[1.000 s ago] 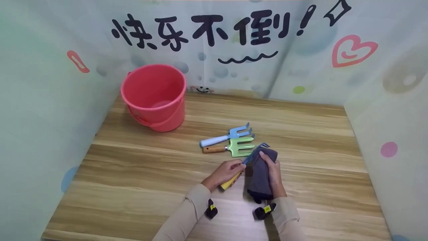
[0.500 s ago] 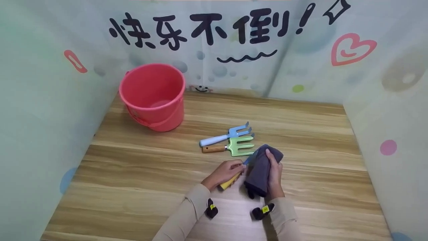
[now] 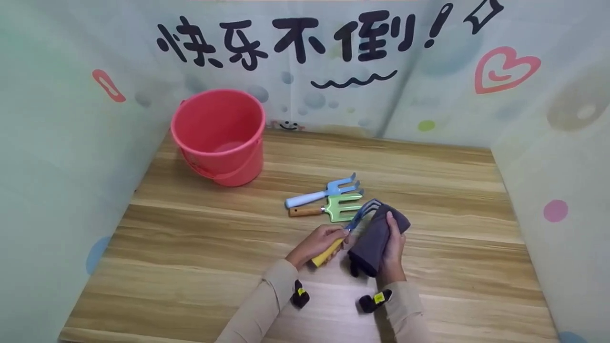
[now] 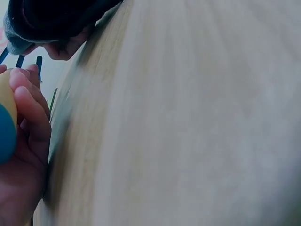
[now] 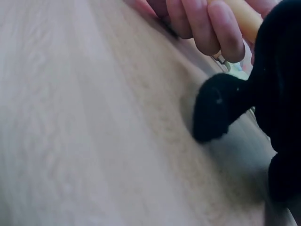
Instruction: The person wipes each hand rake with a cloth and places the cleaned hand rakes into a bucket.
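Hand rake (image 3: pixel 353 223) with a yellow handle, blue neck and thin tines slants between your hands, handle end toward seven o'clock, tines toward one. Your left hand (image 3: pixel 320 242) is curled round the handle, which ends in a blue cap (image 4: pixel 6 136) in the left wrist view. Your right hand (image 3: pixel 395 247) grips a soft dark grey cloth bundle (image 3: pixel 373 240) with a black edge. From your left hand the cloth sits near three o'clock; from your right, the tines are at about eleven. The tines reach the cloth's far end, though the angle makes it hard to say whether they touch it.

At twelve o'clock from your left hand, a green metal fork with a brown wooden handle (image 3: pixel 336 208) lies on the wood-grain table (image 3: pixel 190 247), prongs toward three, just beside the rake. Right beyond it lies a light blue cultivator with bent prongs (image 3: pixel 331 190), its handle toward eight. Between ten and eleven from your left hand, well apart, a pinkish-red plastic bucket (image 3: pixel 248 166) stands upright.
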{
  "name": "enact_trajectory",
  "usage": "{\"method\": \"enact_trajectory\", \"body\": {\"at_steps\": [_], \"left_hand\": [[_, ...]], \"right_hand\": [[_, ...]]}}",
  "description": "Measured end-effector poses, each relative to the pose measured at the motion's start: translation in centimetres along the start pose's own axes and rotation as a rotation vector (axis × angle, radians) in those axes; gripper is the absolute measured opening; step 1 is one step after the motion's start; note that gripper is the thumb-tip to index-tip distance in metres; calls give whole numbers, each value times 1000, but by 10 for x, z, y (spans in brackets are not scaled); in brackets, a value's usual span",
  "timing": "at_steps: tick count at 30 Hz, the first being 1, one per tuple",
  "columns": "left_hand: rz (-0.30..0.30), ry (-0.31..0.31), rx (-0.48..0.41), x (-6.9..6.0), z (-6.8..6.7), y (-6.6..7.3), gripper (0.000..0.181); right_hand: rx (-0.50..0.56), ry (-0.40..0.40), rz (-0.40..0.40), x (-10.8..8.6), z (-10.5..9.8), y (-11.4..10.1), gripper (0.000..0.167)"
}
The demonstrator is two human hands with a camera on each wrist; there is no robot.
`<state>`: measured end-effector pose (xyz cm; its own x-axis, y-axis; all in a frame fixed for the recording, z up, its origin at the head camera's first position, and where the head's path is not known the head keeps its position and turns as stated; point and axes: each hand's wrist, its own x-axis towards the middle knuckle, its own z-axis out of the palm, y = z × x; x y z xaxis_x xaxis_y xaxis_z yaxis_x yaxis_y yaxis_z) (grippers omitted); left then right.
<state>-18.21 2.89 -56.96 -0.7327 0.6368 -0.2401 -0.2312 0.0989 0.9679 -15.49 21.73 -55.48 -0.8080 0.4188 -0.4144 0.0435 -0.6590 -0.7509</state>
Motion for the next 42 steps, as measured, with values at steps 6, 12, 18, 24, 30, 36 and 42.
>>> {"method": "enact_trajectory", "body": {"at_steps": [6, 12, 18, 24, 30, 36, 42], "left_hand": [[-35, 21, -102, 1, -6, 1, 47], [-70, -33, -205, 3, -12, 3, 45], [-70, -105, -219, -1, -14, 14, 45], [-76, -92, -195, 5, -14, 5, 33], [-80, -110, -106, 3, -12, 9, 32], [-99, -152, -65, 2, -15, 11, 38], [-99, -174, -66, 5, -17, 9, 38]], "right_hand": [[290, -175, 74, 3, -5, -4, 25], [100, -138, -50, 2, -5, 6, 21], [-226, -181, -82, -1, -4, 8, 25], [-448, -270, -148, -1, -4, 13, 25], [-563, -256, -271, 2, -5, 17, 30], [-588, -138, -350, 3, -1, 22, 31], [-620, 9, -448, 2, -2, 24, 28]]}}
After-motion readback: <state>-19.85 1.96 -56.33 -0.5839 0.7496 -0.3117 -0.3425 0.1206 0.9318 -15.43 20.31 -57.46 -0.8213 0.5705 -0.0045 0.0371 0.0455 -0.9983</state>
